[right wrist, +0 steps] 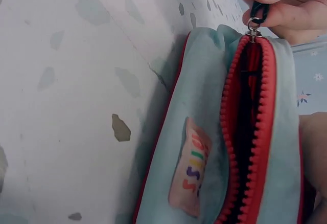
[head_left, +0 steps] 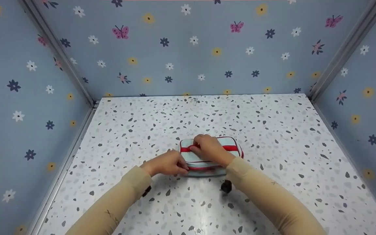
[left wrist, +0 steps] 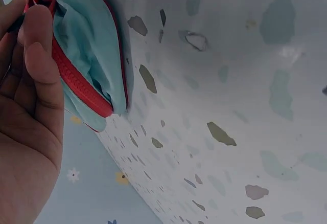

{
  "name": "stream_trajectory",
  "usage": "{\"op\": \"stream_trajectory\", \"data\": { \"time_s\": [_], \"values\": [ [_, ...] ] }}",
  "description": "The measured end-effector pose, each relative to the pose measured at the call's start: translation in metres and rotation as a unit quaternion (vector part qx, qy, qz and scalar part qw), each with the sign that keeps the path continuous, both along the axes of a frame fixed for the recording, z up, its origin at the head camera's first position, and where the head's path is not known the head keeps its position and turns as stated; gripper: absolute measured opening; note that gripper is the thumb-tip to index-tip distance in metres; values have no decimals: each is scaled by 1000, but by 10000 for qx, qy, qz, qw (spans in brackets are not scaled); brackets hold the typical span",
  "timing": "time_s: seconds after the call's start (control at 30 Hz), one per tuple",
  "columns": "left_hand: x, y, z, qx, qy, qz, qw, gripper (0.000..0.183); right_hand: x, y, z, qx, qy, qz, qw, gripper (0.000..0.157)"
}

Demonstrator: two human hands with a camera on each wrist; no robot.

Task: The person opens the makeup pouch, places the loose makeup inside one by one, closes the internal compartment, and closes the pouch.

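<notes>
A pale blue zippered pouch (head_left: 204, 157) with red piping and a red band across its top lies on the speckled table. Between thumb and fingertips, my left hand (head_left: 170, 163) pinches the black cord of the zipper pull (right wrist: 259, 12) at the pouch's left end. Behind the pull, the red zipper (right wrist: 265, 106) stands parted, with a dark gap inside. My right hand (head_left: 211, 149) grips the pouch's top at the red band, thumb and fingers bent there; its fingertips are partly hidden. A pink label (right wrist: 191, 168) with coloured letters is on the pouch's front side.
The white table (head_left: 135, 130) has grey and tan flecks. Blue panels with flowers and butterflies stand at the back (head_left: 194, 62), left (head_left: 21, 98) and right (head_left: 361, 107). A small dark object (head_left: 226, 186) shows beside the right sleeve.
</notes>
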State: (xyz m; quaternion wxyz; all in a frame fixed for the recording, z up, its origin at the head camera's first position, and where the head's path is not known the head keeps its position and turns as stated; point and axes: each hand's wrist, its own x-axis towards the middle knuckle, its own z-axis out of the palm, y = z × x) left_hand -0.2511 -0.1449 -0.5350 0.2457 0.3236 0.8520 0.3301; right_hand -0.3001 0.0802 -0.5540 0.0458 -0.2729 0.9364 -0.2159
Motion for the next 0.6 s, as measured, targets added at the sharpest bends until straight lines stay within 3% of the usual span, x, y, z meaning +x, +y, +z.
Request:
{"op": "stream_trajectory", "data": {
  "time_s": [0.33, 0.6],
  "values": [
    [-11, -10, -2, 247, -324, 163, 9990, 8, 2, 22, 3, -323, -31, 553, 9979, 22],
    [-22, -19, 1, 314, -397, 339, 9981, 6, 21, 36, 6, -429, 743, 841, 9928, 29]
  ]
}}
